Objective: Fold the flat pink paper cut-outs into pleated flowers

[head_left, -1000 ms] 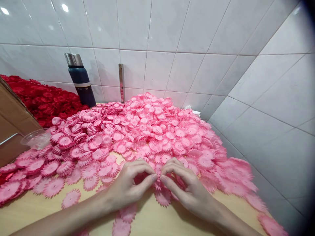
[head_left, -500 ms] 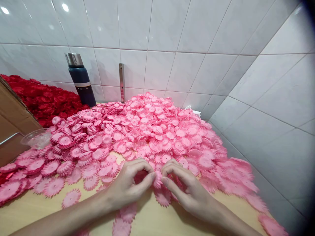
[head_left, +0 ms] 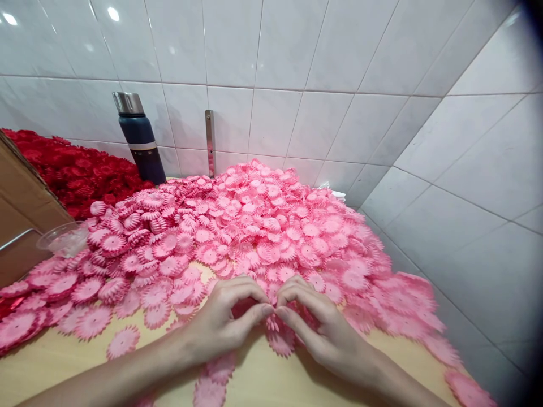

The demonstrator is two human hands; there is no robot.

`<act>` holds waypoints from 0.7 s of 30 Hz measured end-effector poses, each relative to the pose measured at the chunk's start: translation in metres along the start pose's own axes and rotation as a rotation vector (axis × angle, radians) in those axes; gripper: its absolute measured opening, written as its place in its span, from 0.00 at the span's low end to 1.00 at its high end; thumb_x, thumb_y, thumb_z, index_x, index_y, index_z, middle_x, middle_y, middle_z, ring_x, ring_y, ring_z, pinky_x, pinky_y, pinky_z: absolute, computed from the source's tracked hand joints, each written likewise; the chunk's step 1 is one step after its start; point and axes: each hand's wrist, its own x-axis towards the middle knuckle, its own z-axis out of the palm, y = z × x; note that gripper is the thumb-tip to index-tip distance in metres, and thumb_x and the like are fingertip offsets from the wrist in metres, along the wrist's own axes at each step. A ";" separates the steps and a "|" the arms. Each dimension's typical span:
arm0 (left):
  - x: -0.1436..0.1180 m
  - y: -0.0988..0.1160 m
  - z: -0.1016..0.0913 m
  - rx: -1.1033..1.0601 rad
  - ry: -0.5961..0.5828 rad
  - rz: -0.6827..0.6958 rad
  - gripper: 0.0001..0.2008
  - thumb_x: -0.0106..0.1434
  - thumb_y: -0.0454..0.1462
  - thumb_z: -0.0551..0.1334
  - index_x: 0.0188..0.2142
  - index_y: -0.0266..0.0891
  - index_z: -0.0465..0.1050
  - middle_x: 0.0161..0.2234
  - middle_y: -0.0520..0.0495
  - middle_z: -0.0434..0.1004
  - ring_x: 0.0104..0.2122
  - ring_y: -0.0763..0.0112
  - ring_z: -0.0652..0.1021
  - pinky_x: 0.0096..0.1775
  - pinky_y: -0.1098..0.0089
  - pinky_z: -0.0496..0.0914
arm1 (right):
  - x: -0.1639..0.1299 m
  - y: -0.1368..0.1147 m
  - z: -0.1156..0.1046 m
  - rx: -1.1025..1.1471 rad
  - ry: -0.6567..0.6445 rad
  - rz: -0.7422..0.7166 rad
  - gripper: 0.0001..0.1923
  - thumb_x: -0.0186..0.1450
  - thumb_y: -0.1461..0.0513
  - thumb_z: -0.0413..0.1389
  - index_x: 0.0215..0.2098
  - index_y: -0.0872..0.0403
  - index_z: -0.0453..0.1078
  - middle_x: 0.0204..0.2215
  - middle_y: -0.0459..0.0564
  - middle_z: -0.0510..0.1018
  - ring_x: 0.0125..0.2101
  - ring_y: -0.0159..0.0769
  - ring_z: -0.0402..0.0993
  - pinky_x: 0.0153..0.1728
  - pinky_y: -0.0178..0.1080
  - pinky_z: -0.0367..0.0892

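Thumb and forefinger of my left hand (head_left: 237, 310) are pinched together at the near edge of the pink pile. Opposite it, my right hand (head_left: 316, 319) is pinched the same way, and the fingertips of both hands nearly meet. Between them is a small pink scalloped flower-petal disc (head_left: 272, 324), mostly hidden by the fingers. Just below it, another pink disc (head_left: 281, 342) with a toothed edge lies on the table. A large heap of similar pink discs (head_left: 271, 223) spreads out behind both hands.
The light wooden table (head_left: 254, 379) meets a white tiled wall (head_left: 280, 45). A dark blue bottle (head_left: 144, 138) stands behind the heap, with red discs (head_left: 80, 169) piled beside it. A cardboard box (head_left: 25, 209) and a clear plastic dish (head_left: 65, 237) are at left.
My fingertips have drawn closer together, so less of the pink disc shows between them. The heap and the other things have stayed put.
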 end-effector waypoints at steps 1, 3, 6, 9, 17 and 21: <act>0.000 0.001 0.000 0.001 0.006 -0.002 0.08 0.65 0.34 0.59 0.31 0.34 0.74 0.29 0.46 0.76 0.29 0.72 0.74 0.34 0.73 0.67 | 0.000 0.000 0.000 0.001 0.007 0.001 0.07 0.70 0.62 0.48 0.34 0.52 0.65 0.32 0.48 0.70 0.35 0.36 0.67 0.39 0.41 0.64; 0.001 0.002 -0.001 0.002 0.023 -0.010 0.08 0.65 0.34 0.58 0.30 0.34 0.74 0.28 0.47 0.75 0.29 0.72 0.74 0.33 0.73 0.67 | 0.001 -0.001 0.000 0.002 0.026 0.001 0.07 0.69 0.62 0.48 0.34 0.52 0.65 0.32 0.48 0.70 0.35 0.36 0.68 0.38 0.41 0.64; 0.001 0.004 -0.001 -0.002 0.056 -0.012 0.08 0.65 0.34 0.58 0.30 0.36 0.72 0.28 0.48 0.74 0.29 0.72 0.73 0.33 0.73 0.67 | 0.002 0.000 -0.001 -0.009 0.059 -0.014 0.06 0.68 0.64 0.48 0.34 0.52 0.65 0.31 0.48 0.70 0.34 0.36 0.68 0.37 0.41 0.64; 0.002 0.003 -0.002 0.000 0.099 -0.022 0.07 0.66 0.35 0.57 0.31 0.36 0.70 0.29 0.48 0.73 0.30 0.71 0.73 0.35 0.72 0.67 | 0.003 0.004 -0.002 -0.022 0.122 -0.046 0.05 0.66 0.65 0.49 0.32 0.53 0.65 0.29 0.48 0.71 0.32 0.36 0.68 0.35 0.40 0.64; 0.003 0.001 -0.011 -0.133 0.427 -0.186 0.08 0.66 0.39 0.56 0.31 0.39 0.67 0.28 0.52 0.66 0.29 0.73 0.69 0.32 0.73 0.65 | 0.008 0.020 -0.016 0.013 0.573 0.131 0.08 0.65 0.58 0.53 0.31 0.53 0.66 0.28 0.47 0.71 0.30 0.36 0.68 0.33 0.39 0.65; 0.000 -0.003 -0.009 -0.205 0.372 -0.216 0.06 0.66 0.35 0.56 0.43 0.43 0.65 0.40 0.49 0.68 0.41 0.68 0.70 0.39 0.70 0.67 | 0.008 0.020 -0.016 0.083 0.618 0.164 0.09 0.65 0.55 0.55 0.36 0.53 0.69 0.33 0.50 0.74 0.35 0.39 0.70 0.37 0.41 0.66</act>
